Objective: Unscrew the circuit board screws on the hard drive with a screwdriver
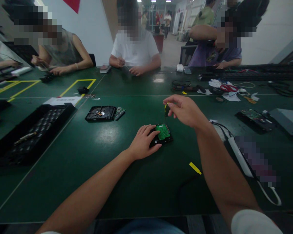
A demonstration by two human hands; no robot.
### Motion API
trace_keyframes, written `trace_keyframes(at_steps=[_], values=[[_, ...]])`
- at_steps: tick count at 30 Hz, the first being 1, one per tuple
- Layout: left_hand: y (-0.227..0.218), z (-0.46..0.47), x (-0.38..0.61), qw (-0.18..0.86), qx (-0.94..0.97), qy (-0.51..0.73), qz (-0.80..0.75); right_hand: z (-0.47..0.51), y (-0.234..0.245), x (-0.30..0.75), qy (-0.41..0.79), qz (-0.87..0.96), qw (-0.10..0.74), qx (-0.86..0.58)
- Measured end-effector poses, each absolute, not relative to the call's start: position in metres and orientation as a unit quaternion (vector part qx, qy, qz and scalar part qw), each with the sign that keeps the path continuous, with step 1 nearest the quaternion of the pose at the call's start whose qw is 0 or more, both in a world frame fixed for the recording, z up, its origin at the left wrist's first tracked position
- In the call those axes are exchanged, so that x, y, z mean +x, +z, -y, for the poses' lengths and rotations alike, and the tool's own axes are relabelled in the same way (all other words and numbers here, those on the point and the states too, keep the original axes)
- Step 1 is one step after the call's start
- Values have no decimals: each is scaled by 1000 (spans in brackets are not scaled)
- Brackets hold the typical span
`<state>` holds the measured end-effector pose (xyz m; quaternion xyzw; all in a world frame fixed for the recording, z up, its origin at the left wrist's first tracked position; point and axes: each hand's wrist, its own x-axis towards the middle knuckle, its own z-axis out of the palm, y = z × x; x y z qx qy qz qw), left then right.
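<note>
A hard drive [164, 131] with a green circuit board facing up lies on the green table in front of me. My left hand [144, 143] rests over its left side, fingers on the far part and thumb along the near edge, holding it against the table. Above the drive's far right part, my right hand [183, 110] pinches a screwdriver [166, 110] with a black and yellow handle. The screwdriver points down at the board; its thin shaft is faint, and whether the tip touches a screw I cannot tell.
An opened drive [101, 113] and a loose circuit board [119, 113] lie left of centre. A black tray [51, 120] stands farther left. Rightward are another drive [255, 118], a grey box [286, 121], a white power strip [240, 157] and a yellow tag [195, 168]. Several people sit opposite.
</note>
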<state>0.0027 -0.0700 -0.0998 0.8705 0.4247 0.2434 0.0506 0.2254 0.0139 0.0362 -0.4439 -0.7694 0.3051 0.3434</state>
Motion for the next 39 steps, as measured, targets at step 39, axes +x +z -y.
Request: trace_keyframes(at_steps=[39], values=[[-100,71,2,60,868,255,-421,-13,38,229,265,791,332,-441]])
